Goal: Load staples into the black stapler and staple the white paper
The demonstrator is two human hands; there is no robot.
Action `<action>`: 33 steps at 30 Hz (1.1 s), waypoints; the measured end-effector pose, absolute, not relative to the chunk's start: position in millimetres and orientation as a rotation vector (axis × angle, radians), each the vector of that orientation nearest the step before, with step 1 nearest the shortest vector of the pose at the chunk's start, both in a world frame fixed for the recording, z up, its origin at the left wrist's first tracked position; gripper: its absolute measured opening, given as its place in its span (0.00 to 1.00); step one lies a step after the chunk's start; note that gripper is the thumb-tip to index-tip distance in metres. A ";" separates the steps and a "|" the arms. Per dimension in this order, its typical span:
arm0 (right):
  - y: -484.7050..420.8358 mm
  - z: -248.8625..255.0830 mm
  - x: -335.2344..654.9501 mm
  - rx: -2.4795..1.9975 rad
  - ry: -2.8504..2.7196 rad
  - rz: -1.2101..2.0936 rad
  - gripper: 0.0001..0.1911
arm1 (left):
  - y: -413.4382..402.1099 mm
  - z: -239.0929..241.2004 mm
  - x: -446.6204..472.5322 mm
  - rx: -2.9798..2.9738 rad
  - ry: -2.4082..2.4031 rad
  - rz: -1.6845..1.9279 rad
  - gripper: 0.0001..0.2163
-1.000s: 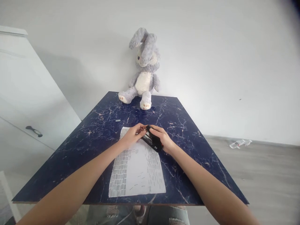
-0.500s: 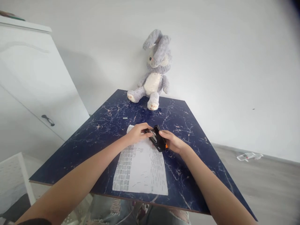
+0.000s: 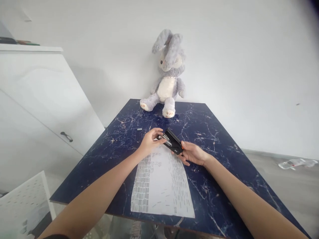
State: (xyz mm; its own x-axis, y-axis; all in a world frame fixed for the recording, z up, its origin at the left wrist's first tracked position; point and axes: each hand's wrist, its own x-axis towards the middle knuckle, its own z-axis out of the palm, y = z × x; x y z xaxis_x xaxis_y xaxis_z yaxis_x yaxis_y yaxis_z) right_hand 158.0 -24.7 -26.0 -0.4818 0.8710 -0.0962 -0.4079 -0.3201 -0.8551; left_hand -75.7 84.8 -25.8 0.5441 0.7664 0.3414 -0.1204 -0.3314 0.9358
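Note:
A black staple gun [image 3: 173,142] with a silver metal lever and a bit of orange is held tilted over the far end of a white sheet of paper [image 3: 161,186]. My left hand [image 3: 150,141] pinches its lever end, thumb and fingers closed round it. My right hand [image 3: 193,153] grips the opposite end, the thumb on the near side and some fingers below. Many short grey marks, perhaps staples, run in rows along both sides of the paper. Beyond my left hand lies a small grey strip [image 3: 139,129], apparently a stick of staples.
A grey plush rabbit [image 3: 169,76] sits at the back of the dark blue marbled table [image 3: 119,142], against the wall. To the left stand a white cabinet [image 3: 47,96] and a white perforated basket [image 3: 32,192]. Clear plastic [image 3: 296,163] lies on the floor at right.
The staple gun has turned in my hands, with its right end swung outward and away. My right thumb has shifted from its upper side to that end. The whole view has shifted slightly.

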 end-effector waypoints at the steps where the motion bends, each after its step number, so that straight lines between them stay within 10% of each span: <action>1: -23.9 -28.0 158.3 -0.716 -1.019 1.896 0.16 | 84.5 -25.4 -75.9 1.629 0.550 0.996 0.24; 18: -30.9 -10.9 144.0 -0.994 -1.074 1.680 0.20 | 75.3 -24.8 -68.2 1.135 0.546 0.954 0.22; 28: -48.6 -10.1 101.5 -1.733 -1.879 0.038 0.33 | 77.9 -26.7 -69.1 1.015 0.588 0.976 0.19; 33: -51.2 -8.6 100.8 -1.763 -1.895 -0.160 0.33 | 80.7 -29.3 -69.1 1.066 0.589 0.984 0.15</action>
State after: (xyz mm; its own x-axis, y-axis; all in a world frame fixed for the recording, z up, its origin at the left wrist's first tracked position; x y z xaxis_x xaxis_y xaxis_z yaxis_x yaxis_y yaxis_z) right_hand 100.8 -51.2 -8.6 0.0033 0.8884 0.4591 0.9528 0.1365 -0.2711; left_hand -69.1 80.7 -29.3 0.4661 0.8834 0.0494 -0.3737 0.1460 0.9160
